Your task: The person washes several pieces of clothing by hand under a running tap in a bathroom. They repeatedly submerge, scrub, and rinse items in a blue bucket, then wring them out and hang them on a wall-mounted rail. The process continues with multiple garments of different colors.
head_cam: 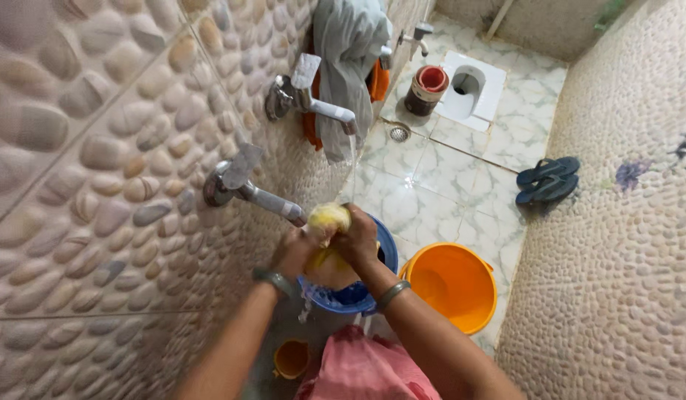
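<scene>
Both my hands grip a wet yellow cloth (pixel 327 219) and hold it bunched just under the lower wall tap (pixel 243 187), above a blue bucket (pixel 383 248). My left hand (pixel 297 252) holds the cloth's lower part; my right hand (pixel 357 238) wraps its top. A thin stream of water falls from the upper tap (pixel 313 100) toward the cloth. Each wrist wears a metal bangle.
An orange bucket (pixel 454 285) stands right of the blue one. A small orange mug (pixel 291 358) sits on the floor near my pink garment. Grey cloth (pixel 346 52) hangs on the pebble-tiled wall. Farther off are a floor drain (pixel 399 132), squat toilet (pixel 470 89), dark container (pixel 427 89) and sandals (pixel 548 180).
</scene>
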